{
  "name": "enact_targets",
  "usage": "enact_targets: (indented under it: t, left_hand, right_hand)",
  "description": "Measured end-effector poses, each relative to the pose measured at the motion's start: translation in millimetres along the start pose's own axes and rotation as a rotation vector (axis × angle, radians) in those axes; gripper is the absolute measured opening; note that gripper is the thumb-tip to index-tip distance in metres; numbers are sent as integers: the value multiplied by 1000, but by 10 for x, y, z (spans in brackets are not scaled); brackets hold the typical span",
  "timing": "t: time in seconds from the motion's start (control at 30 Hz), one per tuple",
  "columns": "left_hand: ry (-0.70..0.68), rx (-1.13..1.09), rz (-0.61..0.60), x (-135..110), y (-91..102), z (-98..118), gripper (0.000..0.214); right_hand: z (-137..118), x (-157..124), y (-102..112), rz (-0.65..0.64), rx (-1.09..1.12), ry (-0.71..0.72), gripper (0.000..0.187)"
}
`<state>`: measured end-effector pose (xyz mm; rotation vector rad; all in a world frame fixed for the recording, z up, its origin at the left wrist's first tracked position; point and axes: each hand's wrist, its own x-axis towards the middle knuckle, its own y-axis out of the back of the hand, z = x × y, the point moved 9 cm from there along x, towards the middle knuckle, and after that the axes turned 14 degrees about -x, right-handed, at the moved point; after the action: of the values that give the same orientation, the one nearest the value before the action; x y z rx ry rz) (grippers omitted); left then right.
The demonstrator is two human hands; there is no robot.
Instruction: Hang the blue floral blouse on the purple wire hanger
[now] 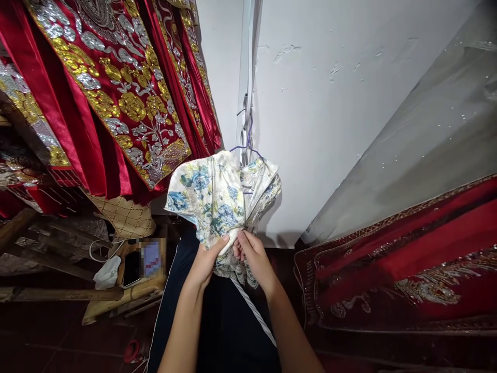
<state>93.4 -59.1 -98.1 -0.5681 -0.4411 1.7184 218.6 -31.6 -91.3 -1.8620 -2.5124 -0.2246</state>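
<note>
A cream garment with blue and yellow flowers hangs on a purple hanger in front of me. Its short sleeve spreads to the left and its wrapped neckline opens at the right. My left hand grips the cloth near the waist, thumb on top. Beside it, my right hand is closed, thumb and fingers pinching the edge of the front just right of the left hand. The fingers of both hands are partly hidden by cloth. A pale strip trails below the garment over dark clothing.
Red costumes with gold and silver sequins hang at the upper left. Red embroidered cloth lies to the right. A wooden stool at the lower left bears a phone and a tissue. A white wall stands behind.
</note>
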Motion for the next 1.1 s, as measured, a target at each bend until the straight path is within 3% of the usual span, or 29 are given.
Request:
enact_targets:
  t: [0.17,0.37,0.43,0.53,0.6,0.67,0.73,0.8,0.9,0.97,1.1]
  left_hand:
    - [38,29,-125,-59,-174,-24,40]
    - [-36,20,-36,-27,-21,0,61]
    - [-157,93,58,-6,123,62,61]
    - [-534,414,345,-140,328,316,69]
    - [-791,651,437,-302,237,430,72]
    - [-850,786,274,-301,5,337,59]
    - [-706,779,-23,-197,-229,81,35]
    - [-556,697,-200,-145,-357,-142,19]
    - [-507,656,-237,-124,-398,-262,15]
    - [-519,705,-237,-98,-406,-297,16]
    - [-510,815,-262,52,-415,-411,19]
  right_hand:
    - [18,-63,126,74,13,-85,41]
    - [-95,-60,167,46,14,11,44]
    - [-76,-68,222,101,26,6,41]
    - [-64,-81,246,147,19,-4,39]
    - [-83,-82,194,125,4,-1,38]
    - [-108,-82,119,87,-25,8,37]
    - [-131,-89,68,56,-69,18,35]
    - [-139,-89,51,4,-117,3,33]
    - [-158,-6,153,-82,-132,-104,31]
    - [-291,168,357,-44,-86,-154,32]
    - [-949,740,780,143,84,-42,27]
